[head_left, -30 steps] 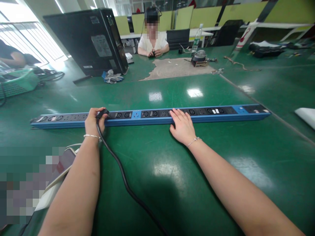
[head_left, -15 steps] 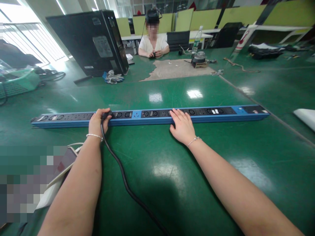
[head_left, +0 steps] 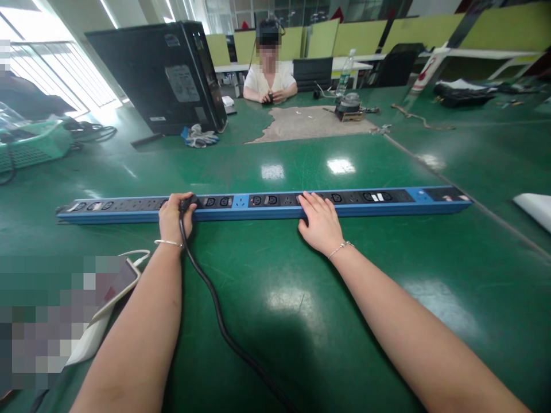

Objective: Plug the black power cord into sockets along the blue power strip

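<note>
A long blue and black power strip (head_left: 267, 213) lies across the green table, its row of sockets facing up. My left hand (head_left: 173, 217) is closed around a black plug (head_left: 188, 203) at the strip, left of the blue socket section (head_left: 240, 202). How far the plug sits in a socket is hidden by my fingers. From the plug a thick black cable (head_left: 218, 312) curves down toward the bottom edge. Flat on the strip, right of its middle, rests my right hand (head_left: 319, 222), fingers stretched out and holding nothing.
Behind the strip stand a black computer case (head_left: 159, 80) and a pair of gloves (head_left: 200, 136). A green basket (head_left: 37, 148) is at the left. Across the table sits a person (head_left: 270, 80) near a bottle (head_left: 345, 73). A propped phone (head_left: 116, 287) stands beside my left forearm.
My left wrist has shifted slightly to the right, with the fingers still on the plug. My right hand stays on the strip. The whole view has moved slightly.
</note>
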Demonstrator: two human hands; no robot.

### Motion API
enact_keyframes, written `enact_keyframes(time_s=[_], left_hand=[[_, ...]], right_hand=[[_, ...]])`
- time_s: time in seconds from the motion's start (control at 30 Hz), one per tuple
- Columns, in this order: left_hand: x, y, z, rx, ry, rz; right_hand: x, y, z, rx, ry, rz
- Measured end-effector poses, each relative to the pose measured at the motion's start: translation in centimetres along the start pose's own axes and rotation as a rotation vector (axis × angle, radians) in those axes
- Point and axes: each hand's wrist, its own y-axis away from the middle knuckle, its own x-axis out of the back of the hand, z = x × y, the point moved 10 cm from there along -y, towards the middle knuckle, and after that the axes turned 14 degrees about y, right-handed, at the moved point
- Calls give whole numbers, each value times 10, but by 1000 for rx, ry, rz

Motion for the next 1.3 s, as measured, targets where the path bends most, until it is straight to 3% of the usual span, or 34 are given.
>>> enact_keyframes(time_s=[0.1,0.27,0.37,0.5,0.63,1.0,1.3], left_hand=[[4,1,4,9,35,40],[37,-3,25,-53,228,351],[17,-6,42,-39,315,254],[-36,0,68,15,278,-14],[-63,7,86,10,256,-122],[-70,8,85,-45,193,-123],[-78,11,97,-176,41,-217]], right_hand=[[0,0,0,-1,4,-4],[0,0,-1,-3,0,-5],[1,1,-1,-6,6,-8],[1,1,-1,-8,13,-10],[1,0,-1,-6,9,-10],[1,0,-1,-11,-17,-4],[2,0,-1,-12,-14,-10]])
